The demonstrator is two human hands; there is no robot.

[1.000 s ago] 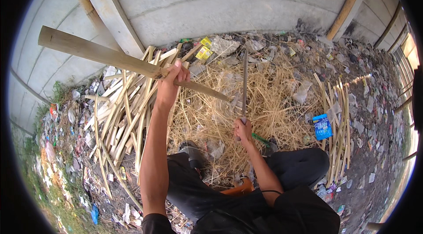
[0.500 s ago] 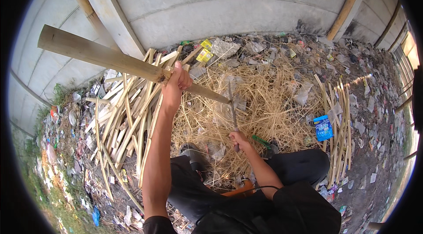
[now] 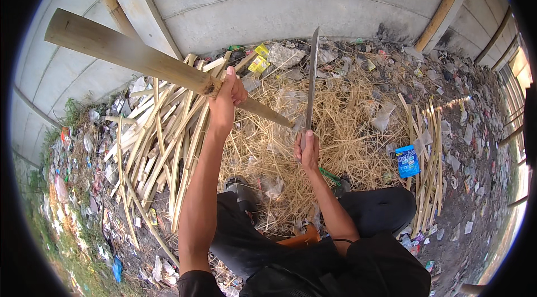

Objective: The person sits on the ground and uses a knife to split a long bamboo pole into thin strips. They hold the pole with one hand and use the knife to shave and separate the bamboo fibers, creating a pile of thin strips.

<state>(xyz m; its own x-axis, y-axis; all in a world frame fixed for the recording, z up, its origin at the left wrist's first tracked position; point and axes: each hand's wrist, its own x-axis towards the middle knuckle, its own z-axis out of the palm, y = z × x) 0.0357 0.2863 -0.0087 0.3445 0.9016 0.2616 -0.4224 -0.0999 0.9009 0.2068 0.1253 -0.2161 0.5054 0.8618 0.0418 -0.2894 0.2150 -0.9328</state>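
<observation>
My left hand is wrapped round a long split piece of bamboo, just beside its dark node. The bamboo slants from the upper left down to its lower tip near the middle of the view. In my right hand is the handle of a machete, its long blade pointing up and away from me. The bamboo's tip is close to the machete near the handle; whether they touch I cannot tell. Beneath both hands lies a spread of pale bamboo shavings.
Split bamboo strips are heaped on the left, and a smaller bundle of strips lies at the right beside a blue packet. A concrete wall stands at the back. Litter covers the ground.
My right hand has moved up and slightly right, and the machete blade has swung higher toward the wall. The bamboo's upper end has risen a little, still in my left hand.
</observation>
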